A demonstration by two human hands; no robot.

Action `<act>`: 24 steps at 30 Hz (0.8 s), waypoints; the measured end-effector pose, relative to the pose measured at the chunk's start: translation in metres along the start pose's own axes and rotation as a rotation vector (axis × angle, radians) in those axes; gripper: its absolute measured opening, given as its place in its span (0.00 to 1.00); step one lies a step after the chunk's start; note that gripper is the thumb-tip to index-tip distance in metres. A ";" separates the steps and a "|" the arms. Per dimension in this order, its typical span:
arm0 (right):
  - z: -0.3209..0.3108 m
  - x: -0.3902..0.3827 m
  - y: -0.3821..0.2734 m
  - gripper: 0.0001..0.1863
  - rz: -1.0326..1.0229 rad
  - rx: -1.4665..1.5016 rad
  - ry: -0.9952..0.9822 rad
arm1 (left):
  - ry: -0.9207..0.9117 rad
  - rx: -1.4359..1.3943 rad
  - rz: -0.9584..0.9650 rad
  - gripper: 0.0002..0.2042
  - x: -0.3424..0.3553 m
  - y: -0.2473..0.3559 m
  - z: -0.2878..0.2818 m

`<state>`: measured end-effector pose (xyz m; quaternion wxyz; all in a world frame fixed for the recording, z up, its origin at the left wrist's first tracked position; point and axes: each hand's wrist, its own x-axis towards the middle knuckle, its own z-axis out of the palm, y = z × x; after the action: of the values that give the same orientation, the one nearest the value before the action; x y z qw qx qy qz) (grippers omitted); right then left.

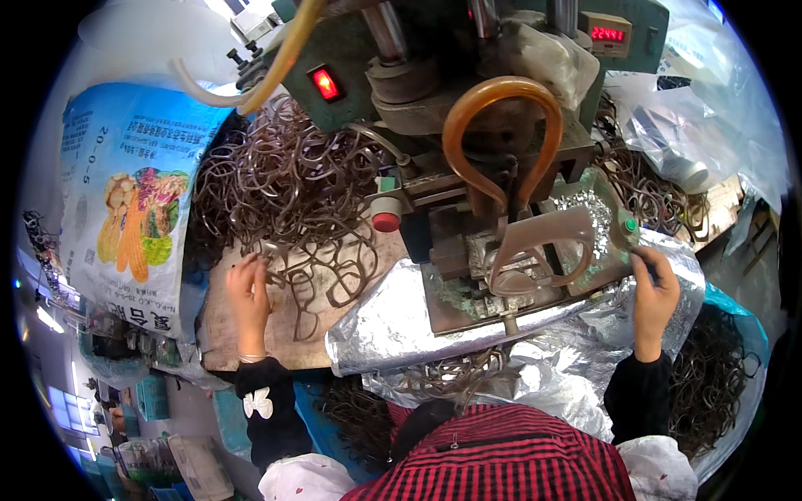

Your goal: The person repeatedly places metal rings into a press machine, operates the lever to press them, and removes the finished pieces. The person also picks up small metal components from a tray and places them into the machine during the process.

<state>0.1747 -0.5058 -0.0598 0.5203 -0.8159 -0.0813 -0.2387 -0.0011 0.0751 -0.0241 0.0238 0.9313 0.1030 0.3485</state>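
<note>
My left hand (249,292) is at the loose brown plastic frame pieces (330,275) on a wooden board (234,351), fingertips closed on something I cannot make out. My right hand (653,296) has its fingers loosely bent at the right edge of a metal press bed (451,309), just below a green button (631,225). A translucent brown eyeglass-shaped piece (576,263) lies across the press fixture, below an orange looped hose (545,113). A red push button (385,221) is left of the fixture.
Tangled brown strips (276,167) are heaped behind my left hand, beside a printed blue-white sack (125,209). Crumpled foil (376,326) lies under the press. Plastic sheeting (693,125) covers things at the back right. A blue bag of strips (710,384) stands at the lower right.
</note>
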 end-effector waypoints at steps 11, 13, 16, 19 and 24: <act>0.104 0.019 -0.112 0.14 0.151 0.765 -0.344 | 0.032 -1.280 -0.855 0.13 -0.005 0.113 0.058; 0.101 0.022 -0.114 0.19 0.247 0.780 -0.402 | 0.092 -1.214 -0.816 0.11 -0.010 0.126 0.063; 0.104 0.020 -0.117 0.24 0.289 0.892 -0.421 | 0.163 -1.160 -0.698 0.10 -0.009 0.129 0.055; 0.094 0.023 -0.133 0.27 0.330 0.903 -0.540 | 0.351 -0.998 -0.587 0.17 0.015 0.175 0.027; 0.072 0.007 -0.153 0.28 0.354 0.980 -0.485 | 0.424 -0.643 -0.138 0.13 0.018 0.247 -0.013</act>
<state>0.1443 -0.3745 0.0427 0.8361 -0.5123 -0.1617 0.1114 0.0465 -0.1634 0.0259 0.3161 0.7745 0.0538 0.5453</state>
